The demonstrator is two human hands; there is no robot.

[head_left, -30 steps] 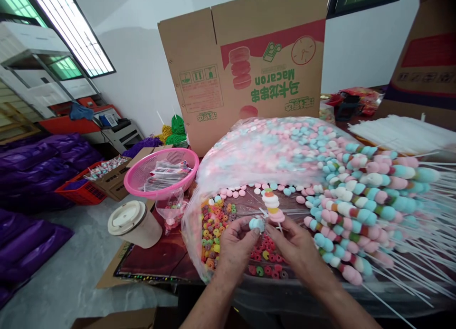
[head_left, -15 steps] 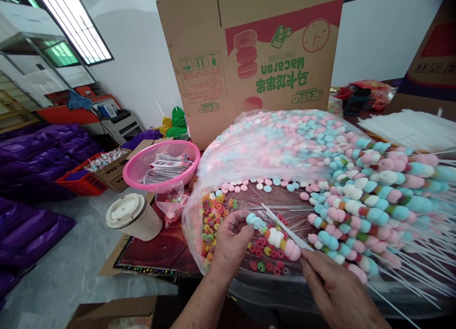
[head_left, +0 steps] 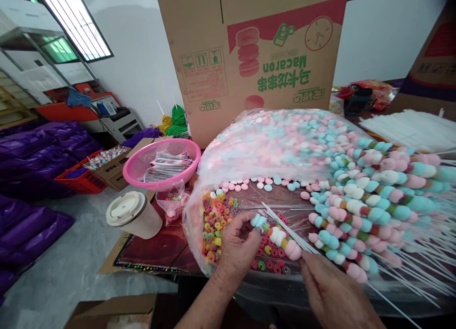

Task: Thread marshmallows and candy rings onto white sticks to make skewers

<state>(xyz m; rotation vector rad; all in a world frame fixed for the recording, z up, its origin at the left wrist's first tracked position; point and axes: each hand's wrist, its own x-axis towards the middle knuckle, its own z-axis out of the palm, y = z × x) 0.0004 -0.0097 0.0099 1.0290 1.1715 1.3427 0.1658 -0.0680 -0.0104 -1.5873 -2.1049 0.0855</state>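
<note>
A marshmallow skewer (head_left: 278, 235) lies across the space between my hands, with blue, white and pink pieces and small ring candies between them. My right hand (head_left: 331, 286) is closed around its stick just below the pink end. Several bare white sticks (head_left: 285, 224) stick out from the same hand, pointing up and left. The thumb and fingers of my left hand (head_left: 239, 246) are closed on the blue tip of the skewer. Under and beside the hands lie loose ring candies (head_left: 274, 253), and more ring candies (head_left: 213, 215) are heaped to the left.
A plastic bag (head_left: 249, 153) of pastel marshmallows spreads behind the hands. Finished skewers (head_left: 377, 210) are piled at right, near white sticks (head_left: 409, 129). On the left stand a lidded cup (head_left: 142, 219) and a pink basket (head_left: 195, 165). A cardboard box (head_left: 206, 29) stands behind.
My left hand has moved slightly right, and its fingers sit closer around the blue tip. The right hand has stayed nearly in place, still holding the skewer and sticks.
</note>
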